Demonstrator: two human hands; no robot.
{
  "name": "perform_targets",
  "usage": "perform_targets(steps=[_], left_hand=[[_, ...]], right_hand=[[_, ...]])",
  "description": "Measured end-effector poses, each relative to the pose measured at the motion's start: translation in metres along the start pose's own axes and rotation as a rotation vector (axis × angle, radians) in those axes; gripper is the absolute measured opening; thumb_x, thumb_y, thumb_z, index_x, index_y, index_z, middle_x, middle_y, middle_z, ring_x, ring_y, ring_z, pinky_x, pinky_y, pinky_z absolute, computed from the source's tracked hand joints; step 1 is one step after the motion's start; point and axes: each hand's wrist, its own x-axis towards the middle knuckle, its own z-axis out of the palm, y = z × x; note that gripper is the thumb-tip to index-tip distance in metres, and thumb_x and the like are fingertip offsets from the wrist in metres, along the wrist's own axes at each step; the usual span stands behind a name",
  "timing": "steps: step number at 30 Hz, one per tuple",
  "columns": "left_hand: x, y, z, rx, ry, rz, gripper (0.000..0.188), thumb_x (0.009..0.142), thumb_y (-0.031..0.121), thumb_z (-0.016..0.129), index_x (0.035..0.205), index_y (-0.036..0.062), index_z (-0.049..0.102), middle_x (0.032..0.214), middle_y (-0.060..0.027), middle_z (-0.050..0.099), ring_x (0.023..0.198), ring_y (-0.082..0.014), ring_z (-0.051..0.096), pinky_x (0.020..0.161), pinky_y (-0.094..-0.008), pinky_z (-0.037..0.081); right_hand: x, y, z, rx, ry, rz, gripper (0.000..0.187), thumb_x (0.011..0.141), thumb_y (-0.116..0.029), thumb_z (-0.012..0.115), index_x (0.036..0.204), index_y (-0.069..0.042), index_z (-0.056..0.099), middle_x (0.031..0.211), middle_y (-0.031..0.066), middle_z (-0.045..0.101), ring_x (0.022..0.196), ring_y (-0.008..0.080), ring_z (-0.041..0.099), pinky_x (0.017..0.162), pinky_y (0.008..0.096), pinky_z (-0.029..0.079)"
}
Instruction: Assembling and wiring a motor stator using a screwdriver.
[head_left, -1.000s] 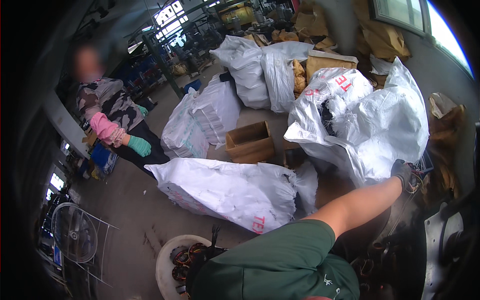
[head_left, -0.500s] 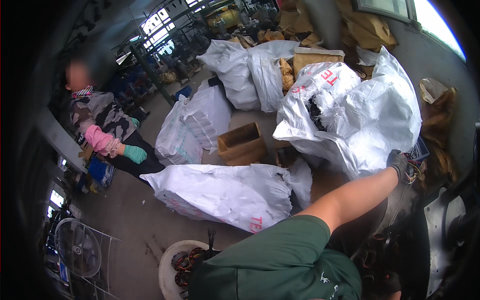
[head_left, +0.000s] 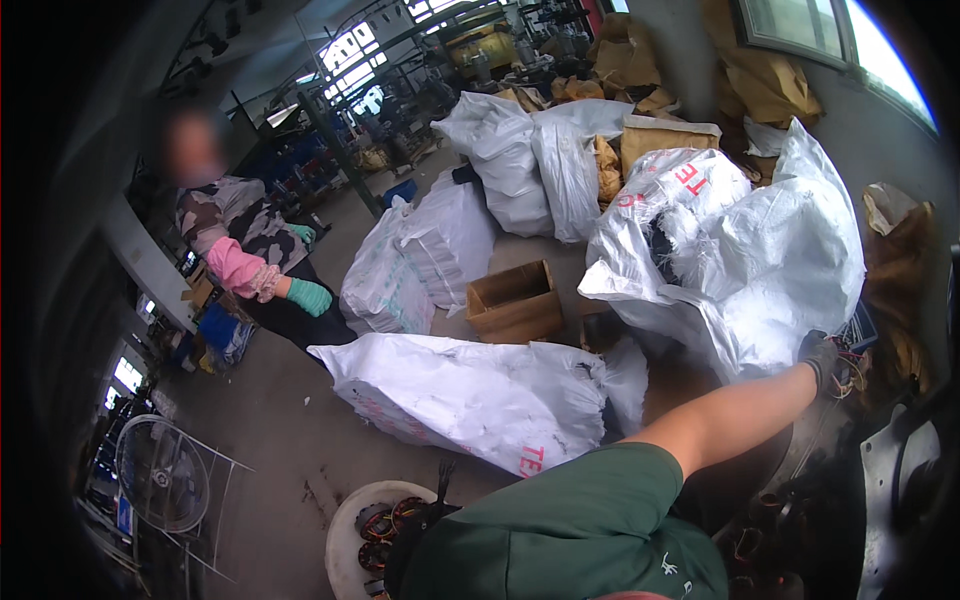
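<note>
Tangle of thin coloured wires (head_left: 852, 365): one bunch, red and yellow strands, at the far right of the concrete floor (head_left: 270, 440), beside the lower edge of the large upright white woven-plastic sack (head_left: 770, 260). My right hand (head_left: 822, 358), in a dark grey work glove, is on this tangle with my arm stretched fully out; the fingers curl at the wires, but I cannot tell whether they are closed on them. My left hand is out of sight.

Long white woven-plastic sack with red lettering (head_left: 470, 400): one, lying flat on the floor just in front of me.

Open brown cardboard box (head_left: 515, 300): one, on the floor between the flat sack and the white bundled sacks (head_left: 415, 260) behind it.

Round white plastic tub of small copper-wound coils (head_left: 375, 525): one, at the near edge of the floor, close by my green shirt.

Wire fan guard (head_left: 160, 475): one, at the near left.

Another person (head_left: 250, 265): seated at the left, teal gloves, pink sleeve.
</note>
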Motion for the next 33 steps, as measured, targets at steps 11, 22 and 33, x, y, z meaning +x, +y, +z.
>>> perform_targets(steps=[11, 22, 33], left_hand=[[0.008, -0.019, 0.026, -0.371, -0.289, -0.106, 0.038, 0.088, -0.003, 0.055, 0.122, 0.0058, 0.068, 0.103, -0.015, 0.074, 0.089, -0.0333, 0.074, 0.08, -0.0456, 0.06], [-0.198, -0.008, 0.147, -0.503, -0.922, -0.096, 0.072, 0.078, -0.019, 0.061, 0.145, 0.0043, 0.048, 0.132, -0.0164, 0.064, 0.123, -0.0304, 0.065, 0.102, -0.039, 0.056], [-0.239, -0.11, 0.225, -0.032, -1.335, 0.366, 0.087, 0.065, -0.006, 0.075, 0.148, -0.001, 0.048, 0.13, -0.0215, 0.068, 0.128, -0.0362, 0.065, 0.108, -0.0391, 0.055]], right_hand=[[0.134, -0.145, -0.091, 0.282, 0.375, 0.806, 0.012, 0.091, -0.009, 0.067, 0.1, -0.001, 0.071, 0.086, 0.0025, 0.065, 0.083, 0.013, 0.059, 0.074, 0.0329, 0.05], [0.042, -0.097, -0.156, 1.164, 1.038, 0.102, 0.05, 0.107, -0.015, 0.056, 0.155, -0.005, 0.049, 0.147, 0.0136, 0.06, 0.121, 0.0226, 0.063, 0.102, 0.0405, 0.054], [0.043, -0.154, -0.121, 0.048, 1.08, 0.952, 0.02, 0.108, -0.017, 0.055, 0.117, -0.005, 0.068, 0.106, 0.0085, 0.07, 0.097, 0.0225, 0.067, 0.091, 0.0339, 0.053]])
